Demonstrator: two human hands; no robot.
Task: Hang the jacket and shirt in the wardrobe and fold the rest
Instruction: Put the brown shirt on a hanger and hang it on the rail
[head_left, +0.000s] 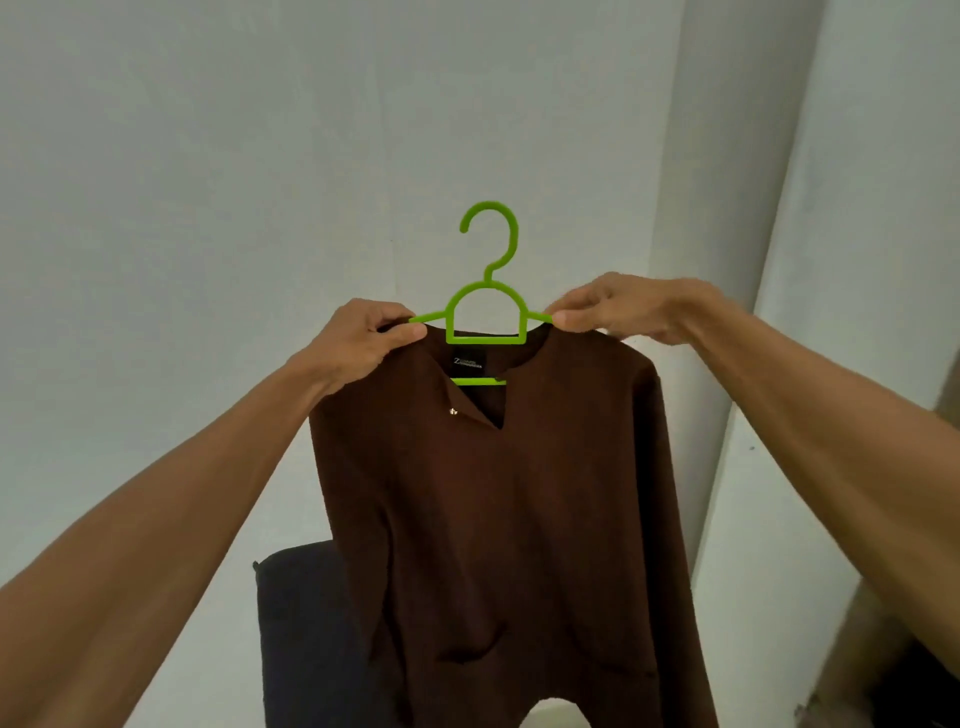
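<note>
A brown long-sleeved shirt (509, 519) hangs on a bright green plastic hanger (487, 291), held up in front of a white wall. My left hand (358, 343) pinches the shirt's left shoulder at the hanger's left arm. At the hanger's right arm, my right hand (618, 309) pinches the other shoulder. The hook points up and rests on nothing. A black label and a small metal button show at the open neckline. The hanger's ends are hidden under the cloth and my fingers.
A dark folded cloth or cushion (306, 634) lies low behind the shirt at the left. A white wall corner or pillar (727, 260) stands at the right. No wardrobe rail is in view.
</note>
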